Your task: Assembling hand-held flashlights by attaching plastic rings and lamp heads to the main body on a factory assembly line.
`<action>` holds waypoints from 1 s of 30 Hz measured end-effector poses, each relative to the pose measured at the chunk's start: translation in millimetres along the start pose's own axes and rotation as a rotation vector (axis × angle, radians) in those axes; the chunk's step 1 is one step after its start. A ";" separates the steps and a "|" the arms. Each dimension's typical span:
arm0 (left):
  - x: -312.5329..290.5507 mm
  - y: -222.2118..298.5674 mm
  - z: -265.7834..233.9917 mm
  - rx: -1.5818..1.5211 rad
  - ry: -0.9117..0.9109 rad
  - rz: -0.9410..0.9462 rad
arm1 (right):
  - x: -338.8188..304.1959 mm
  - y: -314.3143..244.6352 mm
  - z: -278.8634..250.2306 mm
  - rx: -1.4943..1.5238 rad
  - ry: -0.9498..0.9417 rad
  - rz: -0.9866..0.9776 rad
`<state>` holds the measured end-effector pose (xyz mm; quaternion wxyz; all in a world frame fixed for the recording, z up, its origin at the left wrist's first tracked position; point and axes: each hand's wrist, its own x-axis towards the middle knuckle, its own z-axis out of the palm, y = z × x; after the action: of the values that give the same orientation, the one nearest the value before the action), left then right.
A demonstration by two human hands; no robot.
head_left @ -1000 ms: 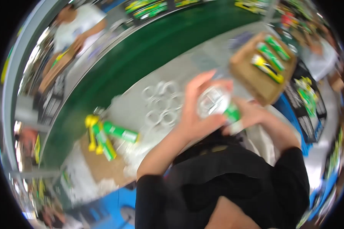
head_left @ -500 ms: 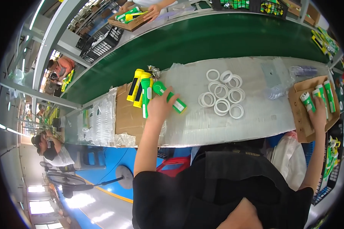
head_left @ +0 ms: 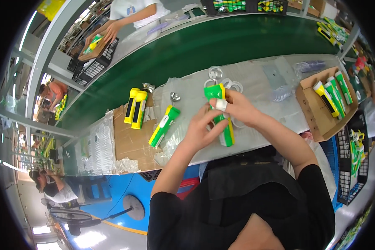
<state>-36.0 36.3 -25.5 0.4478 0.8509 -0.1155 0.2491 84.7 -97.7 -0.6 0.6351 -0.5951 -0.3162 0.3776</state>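
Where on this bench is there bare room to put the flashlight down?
Bare patch: the plastic-covered bench between the white rings and the cardboard box. Also some cardboard sheet below the two yellow flashlights. Crowded: around the rings and the lying green flashlight.

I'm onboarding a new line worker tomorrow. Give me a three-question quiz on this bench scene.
1. True or false: both hands hold the green and yellow flashlight.
2. Where do the two yellow flashlights lie? A) on the cardboard sheet B) in the cardboard box C) on the green belt
3. Fill in: the white rings lie on the table beyond the ____ hand.

Key: 1 true: left hand and right hand both grip it. 2 A. 3 right.
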 end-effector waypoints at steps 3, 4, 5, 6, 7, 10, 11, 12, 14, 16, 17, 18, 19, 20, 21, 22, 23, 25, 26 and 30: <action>-15.2 -2.5 -0.2 -0.042 0.039 -0.051 | -16.6 9.3 2.4 0.143 0.136 -0.111; -19.9 -7.5 0.8 -0.146 0.180 -0.158 | -25.4 6.6 -0.7 0.138 0.147 -0.107; -18.9 -15.8 2.5 -0.267 0.296 -0.450 | -37.9 0.1 -7.3 0.223 0.058 -0.057; -6.7 -15.7 5.9 -0.278 0.291 -0.455 | -50.4 -4.5 -8.5 0.312 -0.032 -0.002; 11.6 -13.1 10.3 -0.475 0.341 -0.443 | -59.1 -4.3 -6.4 0.304 -0.034 0.008; 34.0 -6.6 25.6 -0.951 0.220 -0.509 | -77.6 5.9 -7.5 0.244 -0.058 0.050; 36.4 -5.3 30.0 -1.215 0.049 -0.579 | -80.0 11.1 -9.7 0.173 -0.051 0.080; 37.2 -4.5 34.2 -1.226 0.035 -0.584 | -84.4 14.0 -11.0 0.174 -0.034 0.085; 39.2 -2.7 41.0 -0.999 -0.048 -0.475 | -93.9 17.5 -12.5 0.050 -0.049 0.039; 45.0 3.1 45.4 -0.950 -0.082 -0.481 | -102.5 13.8 -14.2 0.116 -0.062 0.089; 45.6 5.0 48.9 -1.024 -0.137 -0.500 | -106.0 16.0 -16.0 0.110 -0.088 0.052; 46.8 6.9 52.5 -1.097 -0.194 -0.518 | -108.9 17.5 -18.6 0.103 -0.113 0.014; 46.6 11.2 55.2 -1.101 -0.205 -0.520 | -110.7 17.3 -21.0 0.104 -0.102 0.014; 44.7 16.9 57.3 -1.138 -0.158 -0.611 | -111.5 16.3 -23.1 0.073 -0.099 0.008; 43.5 21.3 61.5 -1.175 -0.116 -0.703 | -114.3 15.5 -25.5 0.040 -0.090 0.003; 42.4 20.4 64.1 -1.181 -0.131 -0.705 | -117.8 16.2 -26.9 0.041 -0.074 0.005; 41.2 16.9 64.8 -1.076 -0.051 -0.576 | -121.4 18.0 -27.7 0.020 -0.048 -0.022; 44.4 23.9 67.9 -0.911 0.084 -0.427 | -124.0 22.9 -29.5 -0.064 -0.034 -0.079; 47.2 26.8 72.5 -0.914 0.073 -0.428 | -125.5 21.2 -32.0 -0.062 -0.023 -0.078; 60.5 33.3 84.8 -0.332 0.015 0.048 | -128.2 26.1 -38.9 0.188 0.100 0.094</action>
<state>28.5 -50.7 -10.5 0.5771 0.7603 -0.1722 0.2436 49.1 -227.4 -23.9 0.6845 -0.5652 -0.2193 0.4047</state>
